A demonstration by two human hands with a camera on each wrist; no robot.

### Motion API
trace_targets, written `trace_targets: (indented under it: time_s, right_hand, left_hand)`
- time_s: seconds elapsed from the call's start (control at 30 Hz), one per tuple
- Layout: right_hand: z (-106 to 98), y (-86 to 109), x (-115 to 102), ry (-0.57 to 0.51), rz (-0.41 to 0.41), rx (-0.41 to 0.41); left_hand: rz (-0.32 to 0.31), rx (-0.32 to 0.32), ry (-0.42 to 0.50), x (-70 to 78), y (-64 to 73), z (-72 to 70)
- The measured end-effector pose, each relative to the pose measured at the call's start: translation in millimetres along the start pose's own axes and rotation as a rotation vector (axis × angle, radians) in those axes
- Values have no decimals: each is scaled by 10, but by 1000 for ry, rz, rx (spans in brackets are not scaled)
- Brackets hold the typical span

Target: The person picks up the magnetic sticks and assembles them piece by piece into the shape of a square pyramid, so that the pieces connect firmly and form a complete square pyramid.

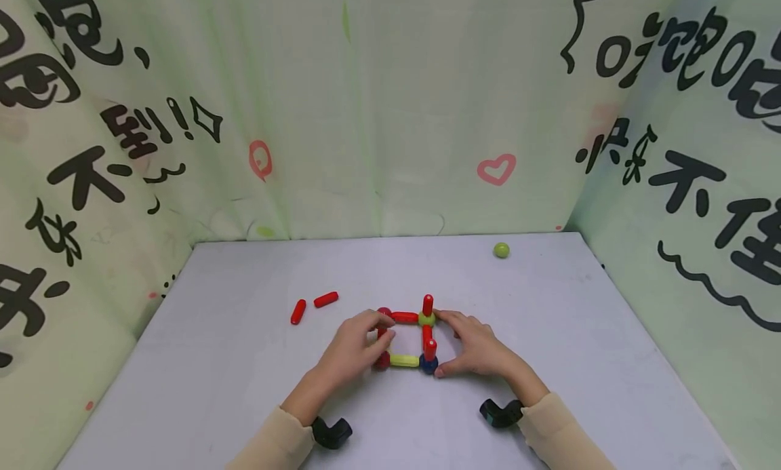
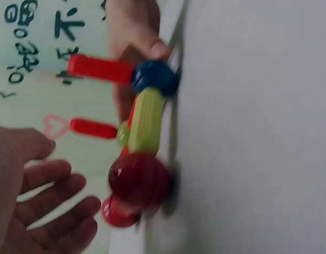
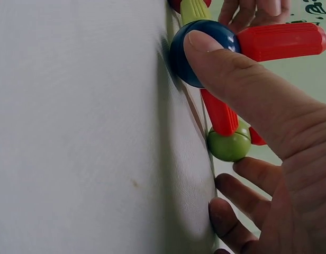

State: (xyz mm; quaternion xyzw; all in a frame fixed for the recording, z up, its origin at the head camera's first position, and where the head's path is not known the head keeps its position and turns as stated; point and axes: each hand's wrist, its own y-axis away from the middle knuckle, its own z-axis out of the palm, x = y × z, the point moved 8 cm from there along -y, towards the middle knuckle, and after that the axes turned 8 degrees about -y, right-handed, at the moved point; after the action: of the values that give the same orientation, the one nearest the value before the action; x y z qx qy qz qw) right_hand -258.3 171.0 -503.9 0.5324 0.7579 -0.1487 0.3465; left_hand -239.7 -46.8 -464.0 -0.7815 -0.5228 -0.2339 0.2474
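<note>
Friend: What are you working on top of?
Me: The white table (image 1: 549, 307). I place everything from the blue ball (image 1: 428, 365).

Friend: And your hands?
Me: My right hand (image 1: 478, 344) is just right of the blue ball, thumb on it and forefinger at the green ball (image 1: 426, 319) beyond, so I'm gripping that side end to end. My left hand (image 1: 354, 341) is left of the blue ball, fingers loosely bent, thumb apart, clasping nothing; whether a fingertip brushes anything, I can't tell.

Friend: The frame?
Me: The four-sided frame (image 1: 405, 317) stretches left and away from the blue ball, its near right corner. I judge this step as steadying and squaring it, so I'd press gently inward on the corners and avoid pulling on one alone.

Friend: Mind the rods.
Me: The yellow-green rod (image 1: 405, 360) runs left from the blue ball, touching it. One red upright (image 1: 430, 350) stands on the blue ball, a second red upright (image 1: 428, 304) beyond it. I'd keep my knuckles off both; a sideways knock could tip them. Two loose red rods (image 1: 297, 312) lie well left of the blue ball and farther off.

Friend: Other balls?
Me: The near red ball (image 1: 382, 361) sits straight left of the blue ball; I'd hold those two level. The spare green ball (image 1: 502, 250) is well beyond and rightward, out of my way.
</note>
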Motion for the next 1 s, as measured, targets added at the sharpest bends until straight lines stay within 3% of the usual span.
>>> trace_targets:
  time_s: [0.13,0.23,0.33,0.43,0.57,0.7,1.0]
  right_hand:
    - [0,-7,3,2,10,-3]
    - [1,-4,1,-3,14,-6]
    - [5,-3,1,-2,16,-9]
    - [3,4,-9,10,9,-13]
    - [-5,12,-17,13,8,-16]
    - [-6,9,-14,8,14,-21]
    - [9,1,-15,9,16,-29]
  left_hand:
    - [-135,157,-81,-279,-20,-317]
    - [-163,254,-205,-483,-31,-526]
    - [-188,303,-335,-683,-22,-673]
    - [-277,280,-391,-897,15,-739]
    - [-386,203,-377,-1133,59,-730]
    - [-371,164,-359,-1221,64,-693]
    - [-377,113,-300,-1222,85,-636]
